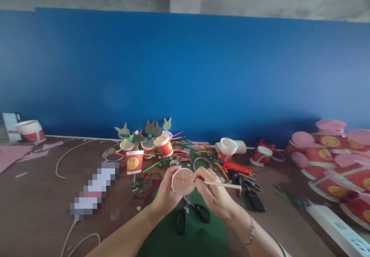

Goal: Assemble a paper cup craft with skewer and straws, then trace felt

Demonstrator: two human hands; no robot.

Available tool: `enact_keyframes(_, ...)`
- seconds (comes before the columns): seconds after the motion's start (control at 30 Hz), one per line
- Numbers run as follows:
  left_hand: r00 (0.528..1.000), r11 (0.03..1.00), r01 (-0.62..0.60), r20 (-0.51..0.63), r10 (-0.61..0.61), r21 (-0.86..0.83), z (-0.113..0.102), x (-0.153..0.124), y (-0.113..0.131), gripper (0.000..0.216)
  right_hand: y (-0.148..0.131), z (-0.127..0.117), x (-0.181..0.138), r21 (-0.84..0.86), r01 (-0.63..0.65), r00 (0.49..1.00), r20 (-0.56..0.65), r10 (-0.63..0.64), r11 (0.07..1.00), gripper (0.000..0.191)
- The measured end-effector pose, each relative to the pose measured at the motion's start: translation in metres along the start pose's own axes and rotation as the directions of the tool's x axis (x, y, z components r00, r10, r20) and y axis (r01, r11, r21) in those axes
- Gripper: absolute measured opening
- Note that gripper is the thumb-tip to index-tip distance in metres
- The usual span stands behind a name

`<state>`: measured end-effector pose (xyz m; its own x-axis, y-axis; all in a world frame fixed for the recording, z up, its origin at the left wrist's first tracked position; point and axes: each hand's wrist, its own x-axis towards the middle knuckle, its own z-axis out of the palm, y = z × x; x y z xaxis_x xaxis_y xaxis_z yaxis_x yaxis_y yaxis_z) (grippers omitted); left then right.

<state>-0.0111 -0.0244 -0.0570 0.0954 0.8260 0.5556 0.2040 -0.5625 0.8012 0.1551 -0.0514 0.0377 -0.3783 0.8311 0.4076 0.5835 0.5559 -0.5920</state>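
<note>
My left hand (165, 195) is wrapped round a paper cup (182, 181), whose pale bottom faces me. My right hand (213, 195) pinches a thin wooden stick (224, 185) with its tip against the cup's bottom; the stick points right. Both hands hover above a dark green felt sheet (199, 234) on the brown table. Black-handled scissors (190, 212) lie on the felt just under the hands.
Behind stand red cups with paper rabbit shapes (150, 141), a lone red cup (134, 161), coloured sticks (187, 151), a white cup (227, 149), a red-handled tool (237, 168). Stacked red cups with pink lids (335, 160) fill the right. A white power strip (338, 226) lies at the front right.
</note>
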Motion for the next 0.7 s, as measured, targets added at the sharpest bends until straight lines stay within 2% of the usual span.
enact_keyframes(0.43,0.999,0.999,0.027,0.020,-0.026,-0.028,0.0012,-0.0007,0.0013,0.057,0.0000,0.0037,-0.0004,-0.074,0.038,0.996,0.079,-0.032,0.997,0.020)
enact_keyframes(0.7,1.000,1.000,0.012,-0.017,-0.012,-0.022,0.0029,-0.0027,-0.0062,0.052,-0.0028,0.0078,-0.0021,-0.118,0.076,0.994,0.091,-0.065,0.990,0.022)
